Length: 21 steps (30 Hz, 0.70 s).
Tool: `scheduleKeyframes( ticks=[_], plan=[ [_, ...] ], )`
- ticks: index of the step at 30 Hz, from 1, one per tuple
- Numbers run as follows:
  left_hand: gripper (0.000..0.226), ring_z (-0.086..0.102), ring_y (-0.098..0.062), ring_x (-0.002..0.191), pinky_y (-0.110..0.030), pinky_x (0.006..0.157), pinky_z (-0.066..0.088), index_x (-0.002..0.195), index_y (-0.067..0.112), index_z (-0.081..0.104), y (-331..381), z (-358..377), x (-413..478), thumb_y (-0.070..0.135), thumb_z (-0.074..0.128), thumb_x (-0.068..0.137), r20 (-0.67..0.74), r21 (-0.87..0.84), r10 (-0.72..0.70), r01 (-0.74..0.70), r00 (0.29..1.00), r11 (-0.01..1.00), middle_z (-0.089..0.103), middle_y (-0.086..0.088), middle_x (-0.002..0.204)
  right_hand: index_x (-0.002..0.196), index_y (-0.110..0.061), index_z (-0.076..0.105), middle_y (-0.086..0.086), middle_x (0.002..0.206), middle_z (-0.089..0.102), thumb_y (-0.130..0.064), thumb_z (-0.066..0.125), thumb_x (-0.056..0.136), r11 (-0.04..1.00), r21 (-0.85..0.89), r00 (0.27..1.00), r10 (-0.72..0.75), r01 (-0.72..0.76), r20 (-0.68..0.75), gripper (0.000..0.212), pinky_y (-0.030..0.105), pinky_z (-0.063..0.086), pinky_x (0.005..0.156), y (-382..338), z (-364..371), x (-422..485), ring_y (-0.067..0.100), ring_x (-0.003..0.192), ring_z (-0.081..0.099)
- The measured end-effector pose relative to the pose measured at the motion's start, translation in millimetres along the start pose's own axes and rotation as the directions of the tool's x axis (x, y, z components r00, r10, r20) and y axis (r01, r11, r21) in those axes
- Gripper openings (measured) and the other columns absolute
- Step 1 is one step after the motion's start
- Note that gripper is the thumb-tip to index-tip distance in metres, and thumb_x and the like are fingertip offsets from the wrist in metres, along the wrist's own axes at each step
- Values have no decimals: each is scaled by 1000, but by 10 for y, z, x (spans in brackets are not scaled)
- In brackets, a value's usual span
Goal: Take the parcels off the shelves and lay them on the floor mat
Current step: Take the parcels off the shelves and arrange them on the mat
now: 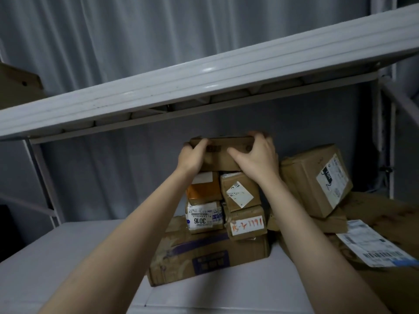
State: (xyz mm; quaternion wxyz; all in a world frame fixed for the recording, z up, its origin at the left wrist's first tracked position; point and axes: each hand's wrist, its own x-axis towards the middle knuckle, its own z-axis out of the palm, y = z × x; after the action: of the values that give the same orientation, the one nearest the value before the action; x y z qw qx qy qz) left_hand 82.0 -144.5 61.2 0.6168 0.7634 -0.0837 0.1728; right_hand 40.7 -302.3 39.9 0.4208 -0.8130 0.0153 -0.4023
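Note:
A flat brown cardboard parcel (223, 152) tops a stack on the white shelf (68, 257). My left hand (192, 156) grips its left end, fingers curled over the top edge. My right hand (255, 157) grips its right end, fingers hooked over the far corner. Under it sit an orange-taped parcel (203, 189), a small box with white stickers (240, 191), a box labelled 3016 (204, 217) and a box with red handwriting (247, 223). All rest on a large box with purple print (208, 252). The floor mat is out of view.
A tilted box with a shipping label (317, 180) leans to the right of the stack, over more cardboard and a loose white label (374, 243). The upper shelf board (204, 80) hangs close above the held parcel. A white upright (385, 132) stands at right.

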Motion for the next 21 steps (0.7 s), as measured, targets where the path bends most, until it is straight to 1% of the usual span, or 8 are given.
scheduleKeyframes(
  ticks=[3,8,10,12,14,16,19,21],
  plan=[
    [51,57,-14,93,-31,74,43,123,16,53,3,-30,4,54,58,89,-31,-20,19,-20,999,1000,60,-3,113,136,-19,49,10,137,47,-53,73,79,1000,4,1000,-12,12,-18,71,33,38,86,-4,29,-34,33,122,52],
    [60,56,-23,110,-41,96,47,131,15,51,-42,-91,-61,58,55,89,-99,-127,-9,-3,995,992,58,-6,126,134,-19,51,7,136,48,-49,72,81,997,51,996,-47,51,-72,64,33,38,88,-83,55,-142,30,121,52],
    [71,51,-27,122,-49,106,42,141,14,44,-37,-133,-119,60,55,87,-154,-189,-40,11,987,982,53,-8,137,131,-21,54,5,133,49,-47,72,81,993,81,991,-72,81,-112,59,32,37,88,-171,73,-202,27,120,53],
    [80,47,-30,129,-53,108,40,148,16,37,-8,-203,-191,62,58,85,-197,-271,-68,12,978,963,48,-9,143,129,-20,56,2,131,51,-44,73,82,985,126,983,-97,118,-158,55,29,39,87,-278,94,-270,23,117,54],
    [77,52,-28,123,-52,105,44,143,17,41,23,-322,-279,62,60,84,-227,-351,-80,-4,970,936,52,-9,138,127,-19,58,1,129,52,-39,73,83,969,191,973,-121,159,-195,51,31,44,89,-393,127,-364,19,115,54],
    [60,58,-23,110,-49,98,50,127,20,50,35,-476,-375,61,61,84,-260,-410,-94,-22,961,912,59,-5,123,127,-18,58,-1,128,54,-35,74,83,943,263,965,-145,202,-219,49,34,47,94,-510,172,-495,12,112,52],
    [42,59,-16,98,-38,85,52,109,25,53,-30,-767,-510,57,64,84,-351,-462,-138,-43,926,886,61,0,109,132,-17,55,-3,127,57,-30,75,82,895,363,958,-193,260,-210,55,26,47,95,-677,283,-773,6,112,53],
    [35,58,-14,92,-33,75,48,106,24,54,-116,-1002,-615,48,66,85,-427,-468,-172,-54,888,882,62,0,107,134,-17,51,-3,128,58,-27,76,82,853,449,963,-215,266,-161,59,34,50,97,-779,386,-999,10,117,56]
  ],
)
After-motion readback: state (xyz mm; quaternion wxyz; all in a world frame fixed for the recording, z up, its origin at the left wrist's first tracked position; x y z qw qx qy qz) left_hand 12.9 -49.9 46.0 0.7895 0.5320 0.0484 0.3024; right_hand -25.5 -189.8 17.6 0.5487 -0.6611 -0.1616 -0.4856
